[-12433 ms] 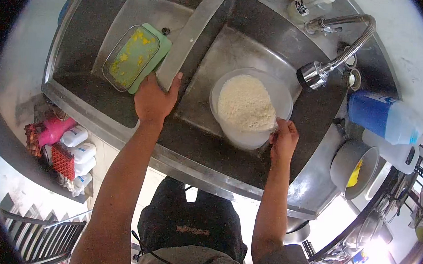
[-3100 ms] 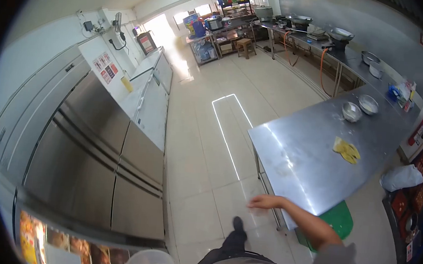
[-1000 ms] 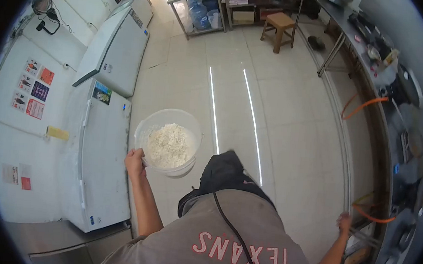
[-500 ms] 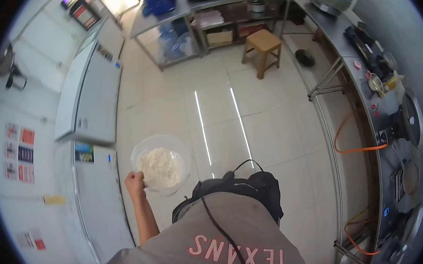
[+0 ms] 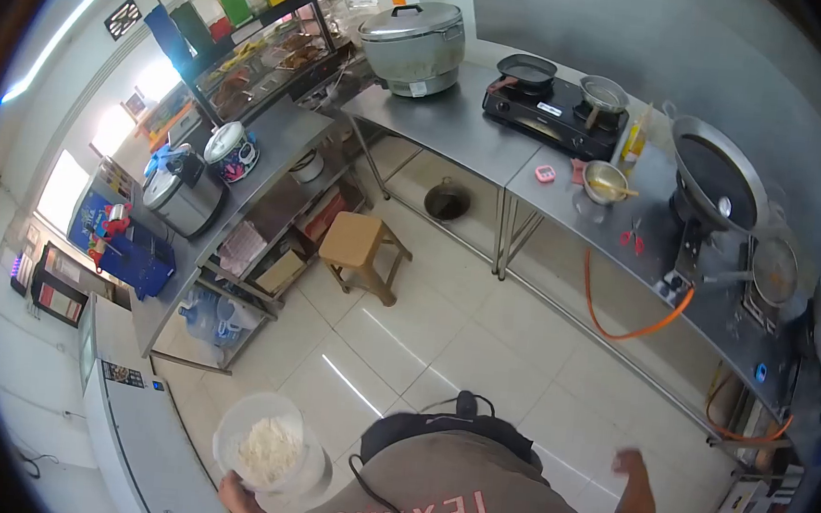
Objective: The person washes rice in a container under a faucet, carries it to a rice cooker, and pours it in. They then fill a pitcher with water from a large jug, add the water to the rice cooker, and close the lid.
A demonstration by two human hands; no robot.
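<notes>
My left hand grips the rim of a clear plastic bowl with white rice in it, held low at my left side above the tiled floor. My right hand swings free at my right side, blurred, with nothing in it. My grey shirt fills the bottom middle of the view.
A steel counter ahead carries a large rice cooker, a gas stove with pans and a wok. A wooden stool stands on the floor. A rack with cookers is at the left, a white freezer beside me.
The view has swung up toward the cooking counter as I walk. The bowl has dropped lower left in view. My right hand has come back into view.
</notes>
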